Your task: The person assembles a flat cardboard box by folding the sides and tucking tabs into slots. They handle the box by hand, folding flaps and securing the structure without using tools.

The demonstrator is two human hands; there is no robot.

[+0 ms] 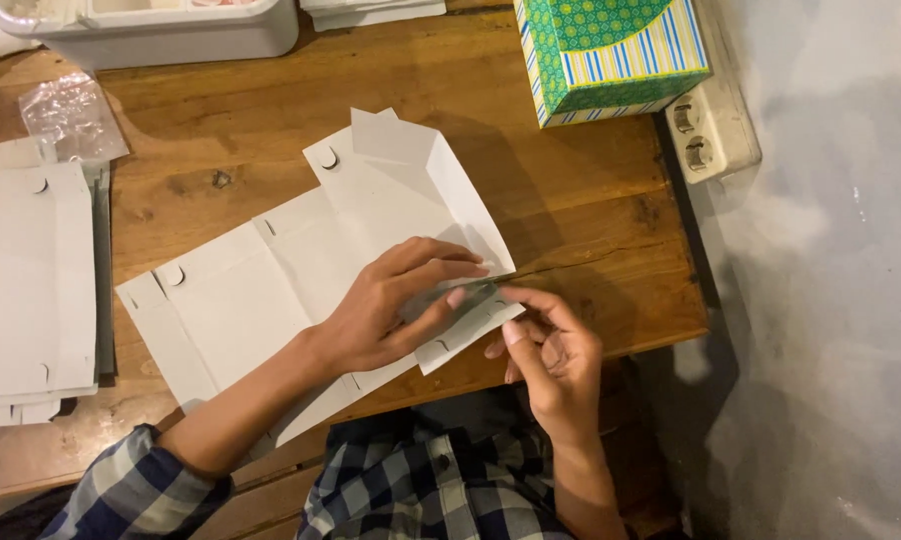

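A flat white die-cut cardboard box blank (271, 270) lies on the wooden table (581, 200), with one side panel folded up at its far right. My left hand (396, 305) presses down on the blank near its right corner, fingers spread over a flap. My right hand (551, 350) pinches the small corner flap at the table's front edge, thumb and forefinger on the cardboard. Both hands meet at that corner.
A stack of flat white box blanks (26, 290) lies at the left. A green patterned tissue box (611, 50) stands at the back right, beside a white power strip (711, 130). A white plastic tub (171, 30) and crumpled clear plastic (71, 115) sit at the back left.
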